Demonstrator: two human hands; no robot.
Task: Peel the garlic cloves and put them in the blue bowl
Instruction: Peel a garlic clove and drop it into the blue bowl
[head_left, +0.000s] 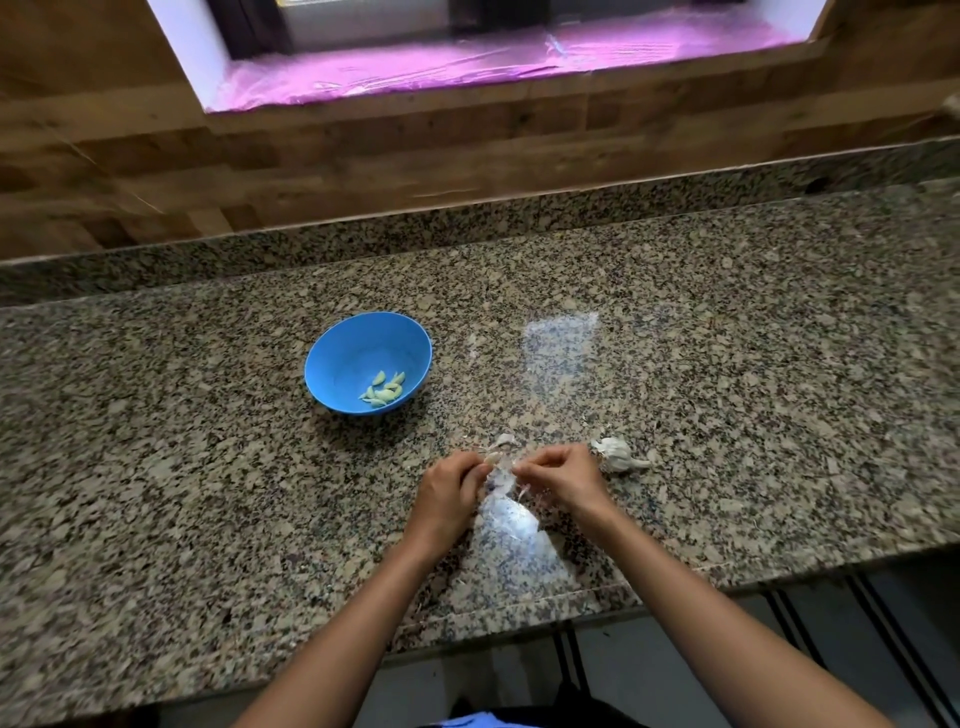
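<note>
Garlic clove (492, 458): pinched between the fingertips of both hands, just above the granite counter (208, 493); thin papery skin hangs from it — pale and partly loose
Left hand (448, 491): fingers curled, thumb and fingertips pinching the clove's left end; forearm reaches in from the near edge
Right hand (558, 475): fingers curled, pinching the skin at the clove's right side; wrist angled inward
Loose skins (505, 441): scraps on the counter just beyond the hands
Garlic bulb (617, 454): lies just right of the right hand; apart from it
Blue bowl (332, 358): farther back and left — holds several peeled cloves (383, 391) at its near side
Wooden wall (130, 171): behind the counter; window sill (415, 70) above it
</note>
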